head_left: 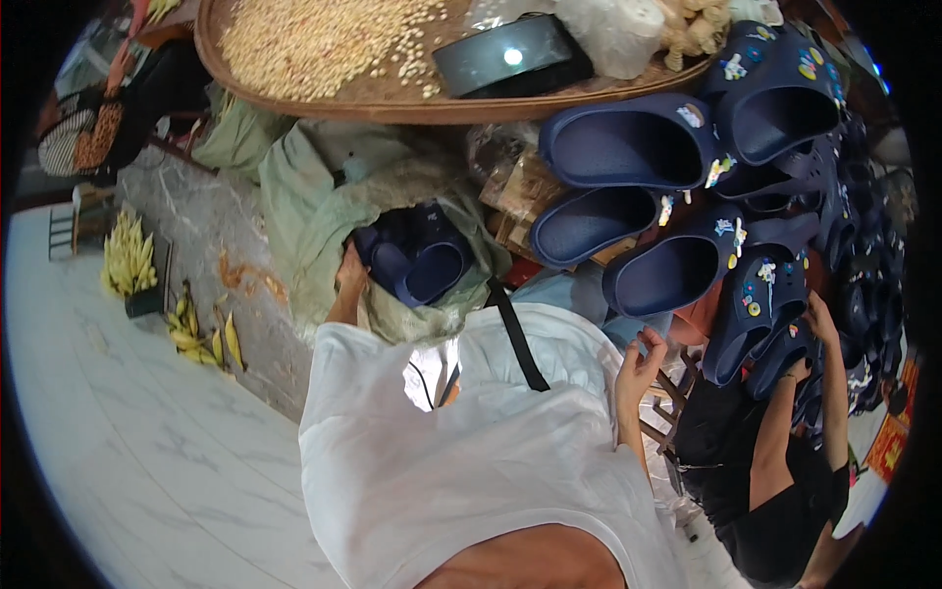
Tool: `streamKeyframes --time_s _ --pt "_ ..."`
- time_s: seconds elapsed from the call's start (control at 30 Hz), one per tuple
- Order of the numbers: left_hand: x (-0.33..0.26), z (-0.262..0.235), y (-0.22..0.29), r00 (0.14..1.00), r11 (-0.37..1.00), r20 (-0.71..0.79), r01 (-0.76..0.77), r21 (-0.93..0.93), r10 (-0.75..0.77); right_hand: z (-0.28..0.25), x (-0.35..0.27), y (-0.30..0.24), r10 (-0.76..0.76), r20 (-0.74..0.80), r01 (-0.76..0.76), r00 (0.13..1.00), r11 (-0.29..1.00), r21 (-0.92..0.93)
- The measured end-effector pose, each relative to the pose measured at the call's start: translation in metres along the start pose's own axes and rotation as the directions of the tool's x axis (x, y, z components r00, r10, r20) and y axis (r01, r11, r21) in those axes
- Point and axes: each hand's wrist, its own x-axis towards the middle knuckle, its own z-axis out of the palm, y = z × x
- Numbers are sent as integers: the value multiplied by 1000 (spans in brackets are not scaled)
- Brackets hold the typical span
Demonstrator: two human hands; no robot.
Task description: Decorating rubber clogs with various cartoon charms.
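A pale green woven sack (304,187) lies in front of me, its mouth turned toward me. Inside it sit several dark blue clogs (439,270). My left hand (351,270) is at the left edge of that mouth, closed on the sack's rim beside the clogs; its fingertips are partly hidden. My right hand (641,363) is raised at my right side, empty, with its fingers loosely bent and apart. Just beyond it is a heap of blue clogs with small colourful charms, the nearest being a clog (667,277) with its opening facing me.
A round woven tray (392,106) bears pale kernels, a dark glossy box and plastic bags. To the right, a co-worker's hands (810,334) hold clogs. Bananas (196,334) lie on the floor at left, near a small chair (74,224). Another person (162,98) is at far left.
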Motion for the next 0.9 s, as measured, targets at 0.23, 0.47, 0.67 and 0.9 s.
streamKeyframes --time_s 0.23,0.47,0.67,0.9 --pt "10 19 -21 995 974 -49 -71 215 83 12 -5 -16 33 37 -33 999 999 1" --pt "10 -49 24 972 977 -150 -158 141 179 11 -3 -11 33 66 -34 997 999 27" --pt "-17 -131 52 923 967 -302 -196 162 238 13 -2 8 -3 103 -11 995 990 138" --pt "-81 -219 102 849 979 -488 -185 82 201 2 2 17 16 137 -50 990 967 250"
